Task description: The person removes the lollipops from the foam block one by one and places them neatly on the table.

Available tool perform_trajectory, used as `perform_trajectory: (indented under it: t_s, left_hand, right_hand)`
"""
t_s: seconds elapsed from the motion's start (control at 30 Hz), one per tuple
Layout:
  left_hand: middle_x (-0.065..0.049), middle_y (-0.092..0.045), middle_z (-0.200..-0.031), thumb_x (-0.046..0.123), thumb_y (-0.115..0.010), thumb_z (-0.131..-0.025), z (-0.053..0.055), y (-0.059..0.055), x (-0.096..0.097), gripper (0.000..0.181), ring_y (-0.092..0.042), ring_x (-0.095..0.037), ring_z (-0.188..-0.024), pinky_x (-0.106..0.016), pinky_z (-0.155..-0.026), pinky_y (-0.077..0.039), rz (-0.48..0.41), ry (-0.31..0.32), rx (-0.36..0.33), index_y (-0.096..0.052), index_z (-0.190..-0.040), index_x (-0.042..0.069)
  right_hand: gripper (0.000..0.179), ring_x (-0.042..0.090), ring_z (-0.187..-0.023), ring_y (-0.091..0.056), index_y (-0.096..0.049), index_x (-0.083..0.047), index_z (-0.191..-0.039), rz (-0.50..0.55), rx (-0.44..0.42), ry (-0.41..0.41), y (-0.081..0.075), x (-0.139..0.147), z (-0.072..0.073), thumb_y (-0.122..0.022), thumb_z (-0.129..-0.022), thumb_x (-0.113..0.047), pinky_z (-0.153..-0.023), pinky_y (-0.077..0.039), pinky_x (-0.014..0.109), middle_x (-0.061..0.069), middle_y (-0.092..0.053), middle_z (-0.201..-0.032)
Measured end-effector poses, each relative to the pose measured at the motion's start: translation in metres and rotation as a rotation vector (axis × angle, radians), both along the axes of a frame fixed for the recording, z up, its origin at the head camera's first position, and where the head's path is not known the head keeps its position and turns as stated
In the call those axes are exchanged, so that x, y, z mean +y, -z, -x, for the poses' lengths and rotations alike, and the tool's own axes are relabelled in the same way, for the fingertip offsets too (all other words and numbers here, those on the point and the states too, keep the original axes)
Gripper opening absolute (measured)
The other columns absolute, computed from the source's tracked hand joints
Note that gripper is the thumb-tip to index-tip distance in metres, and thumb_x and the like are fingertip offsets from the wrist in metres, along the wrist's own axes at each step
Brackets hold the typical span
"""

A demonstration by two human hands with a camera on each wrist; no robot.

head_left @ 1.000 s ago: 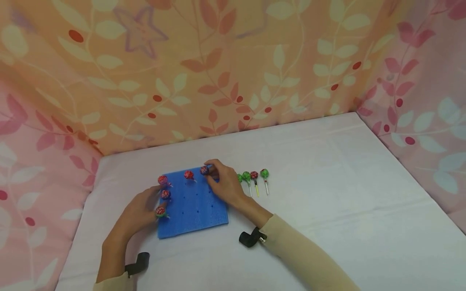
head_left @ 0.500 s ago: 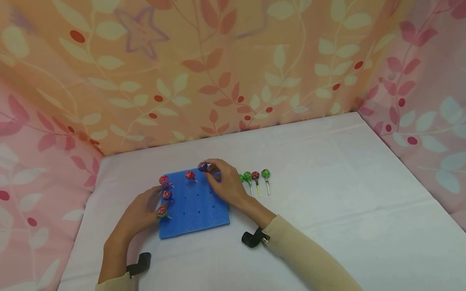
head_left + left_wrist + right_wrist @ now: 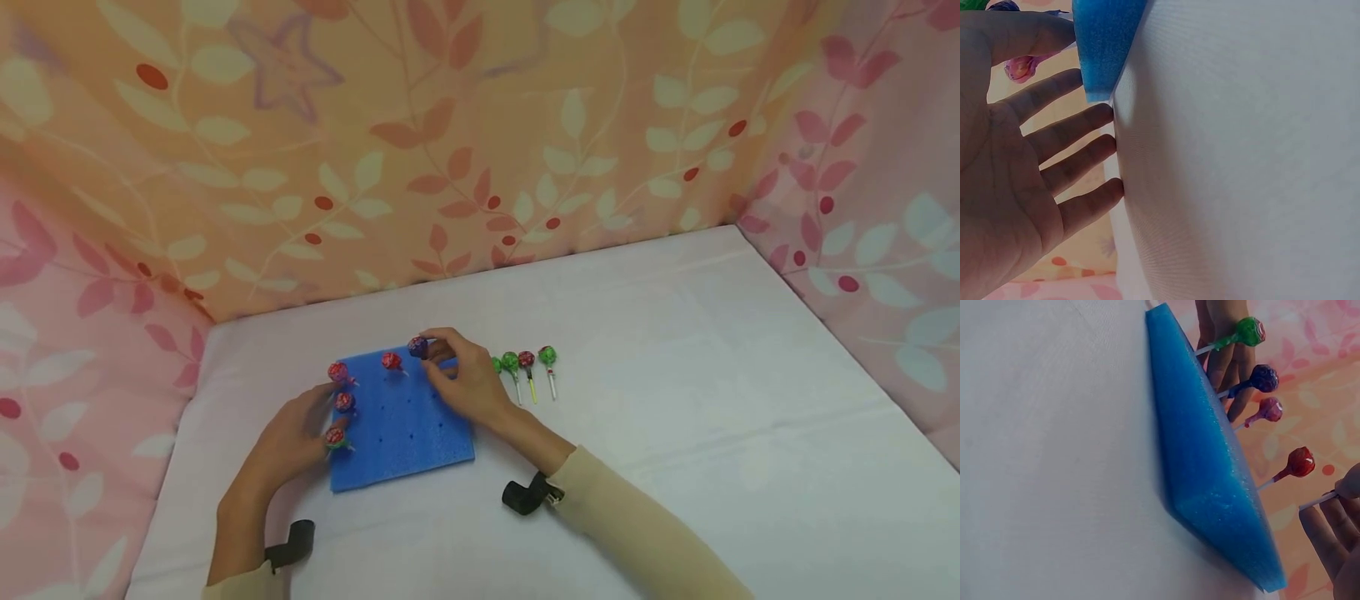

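My right hand (image 3: 468, 379) pinches a purple-wrapped lollipop (image 3: 417, 347) over the far right corner of a blue foam block (image 3: 423, 450). In the right wrist view its white stick (image 3: 1317, 501) points toward the block, its lower end free in the air. My left hand (image 3: 288, 437) rests against the block's left side, fingers spread and fairly straight, thumb (image 3: 1047, 34) at the foam. Lollipops stand in the block: a red one (image 3: 392, 361) at the back, a pink one (image 3: 338, 372) in the corner, then a purple one (image 3: 345, 402) and a green-and-red one (image 3: 335, 437) down the left.
Several small holes dot the top of the block. On the white cloth (image 3: 675, 400) to its right lie more lollipops, including a green one (image 3: 547, 355) and a dark red one (image 3: 527, 359); my right hand partly covers this row. Flower-patterned curtains (image 3: 480, 150) enclose the table.
My right hand has shifted the purple lollipop slightly left and back over the block's corner, then a touch lower. The left hand stays at the block's side.
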State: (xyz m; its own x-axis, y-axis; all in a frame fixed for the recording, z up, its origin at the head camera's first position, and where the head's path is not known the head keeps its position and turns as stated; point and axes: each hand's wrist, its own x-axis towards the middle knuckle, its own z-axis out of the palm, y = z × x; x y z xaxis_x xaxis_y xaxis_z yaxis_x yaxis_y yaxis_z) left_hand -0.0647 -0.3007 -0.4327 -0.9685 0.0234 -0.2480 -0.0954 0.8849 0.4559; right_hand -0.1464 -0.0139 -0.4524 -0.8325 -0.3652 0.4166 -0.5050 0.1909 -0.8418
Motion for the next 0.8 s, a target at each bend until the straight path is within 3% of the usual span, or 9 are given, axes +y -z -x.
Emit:
perform_trajectory:
  t_s: [0.3,0.5,0.8]
  left_hand:
    - [-0.023,-0.044,-0.165,0.025,-0.071,-0.095,0.001,-0.001,-0.002,0.074,-0.036,-0.052,-0.153,-0.077,-0.12,-0.031,0.006,0.012,0.014,-0.041,-0.161,0.011]
    - [-0.023,-0.044,-0.165,0.026,-0.071,-0.095,0.002,0.0,-0.001,0.074,-0.035,-0.053,-0.154,-0.077,-0.121,-0.03,-0.014,0.017,0.018,-0.041,-0.161,0.01]
    - [-0.023,-0.046,-0.163,0.027,-0.072,-0.095,0.001,-0.001,-0.003,0.074,-0.037,-0.052,-0.153,-0.077,-0.12,-0.032,-0.01,0.024,0.026,-0.042,-0.16,0.01]
  right_hand:
    - [0.04,0.024,-0.098,-0.077,-0.062,-0.006,-0.135,0.034,-0.012,-0.004,-0.008,0.018,-0.006,-0.073,-0.097,-0.004,-0.073,-0.063,0.017,0.013,-0.076,-0.106]
    - [0.041,0.022,-0.096,-0.076,-0.062,-0.008,-0.135,0.043,-0.072,0.034,-0.011,0.037,-0.011,-0.075,-0.096,-0.006,-0.07,-0.063,0.019,0.011,-0.076,-0.105]
    - [0.041,0.021,-0.097,-0.077,-0.063,-0.009,-0.135,0.01,-0.073,0.058,-0.016,0.064,-0.014,-0.074,-0.096,-0.003,-0.075,-0.067,0.028,0.011,-0.077,-0.108]
